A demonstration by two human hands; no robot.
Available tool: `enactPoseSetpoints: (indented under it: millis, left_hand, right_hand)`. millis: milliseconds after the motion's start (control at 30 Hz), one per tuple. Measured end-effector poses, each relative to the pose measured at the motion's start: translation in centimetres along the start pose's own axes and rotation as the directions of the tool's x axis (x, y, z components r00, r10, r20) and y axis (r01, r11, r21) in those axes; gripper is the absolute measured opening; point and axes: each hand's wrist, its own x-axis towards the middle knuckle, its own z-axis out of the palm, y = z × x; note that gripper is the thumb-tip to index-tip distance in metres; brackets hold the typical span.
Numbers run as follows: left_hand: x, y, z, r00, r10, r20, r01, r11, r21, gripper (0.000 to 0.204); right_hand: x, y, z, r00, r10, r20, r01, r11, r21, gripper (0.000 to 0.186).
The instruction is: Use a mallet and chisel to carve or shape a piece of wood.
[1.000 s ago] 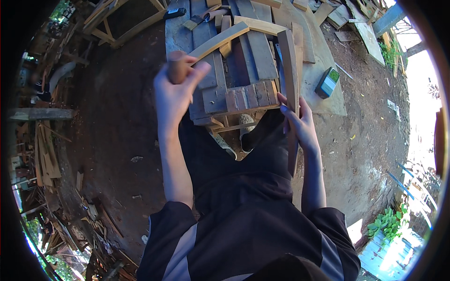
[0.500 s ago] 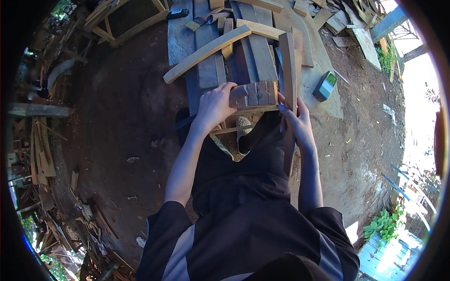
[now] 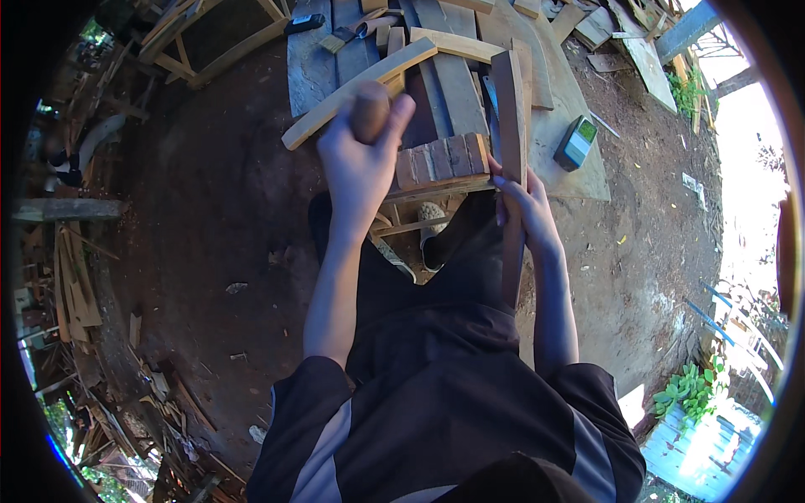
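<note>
My left hand (image 3: 359, 172) is raised over the near left part of the bench, closed round a short brown wooden piece (image 3: 370, 113) whose rounded end shows above the thumb; motion blurs it. Just right of that hand, a row of wooden blocks (image 3: 443, 161) lies side by side at the bench's near edge. My right hand (image 3: 535, 216) is wrapped round a long wooden bar (image 3: 509, 109), which runs from the bench back toward my lap. Its fingertips reach close to the right end of the row; whether they touch it I cannot tell.
Pale curved wooden pieces (image 3: 362, 92) lie across the bench boards (image 3: 459, 92). A brush (image 3: 337, 39) and a dark device (image 3: 303, 23) sit at the far left. A small device with a green screen (image 3: 577, 142) rests on the right board. Scrap wood (image 3: 75, 277) lines the left.
My left hand has left the row's left end and risen up and leftward, with the short wooden piece in it. My right hand keeps its grip on the bar.
</note>
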Motion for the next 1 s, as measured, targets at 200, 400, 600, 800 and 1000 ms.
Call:
enactPoseSetpoints:
  millis: [200, 400, 600, 800, 1000]
  left_hand:
    - [2.5, 6.2, 2.9, 0.973, -0.099, -0.210, -0.091, 0.672, -0.735, 0.048]
    - [3.5, 5.8, 7.5, 0.990, 0.053, -0.131, -0.135, 0.635, -0.760, 0.034]
    - [3.9, 4.4, 9.6, 0.996, 0.070, -0.058, -0.091, 0.745, -0.661, 0.031]
    - [4.1, 4.9, 10.3, 0.986, 0.130, -0.103, -0.166, 0.790, -0.590, 0.033]
    - [4.2, 5.4, 11.2, 0.955, 0.204, -0.214, -0.288, 0.806, -0.516, 0.033]
  right_hand:
    - [0.2, 0.5, -0.5, 1.000, 0.007, 0.022, -0.008, 0.999, 0.038, 0.031]
    - [0.2, 0.7, -0.7, 0.999, 0.039, 0.022, -0.040, 0.998, 0.043, 0.036]
    - [0.3, 0.7, -0.8, 0.999, 0.036, 0.030, -0.037, 0.999, 0.031, 0.036]
    - [0.4, 1.0, -1.1, 0.998, 0.045, 0.042, -0.046, 0.998, 0.043, 0.036]
    - [0.4, 0.7, -0.9, 0.997, 0.069, 0.025, -0.069, 0.998, 0.002, 0.034]
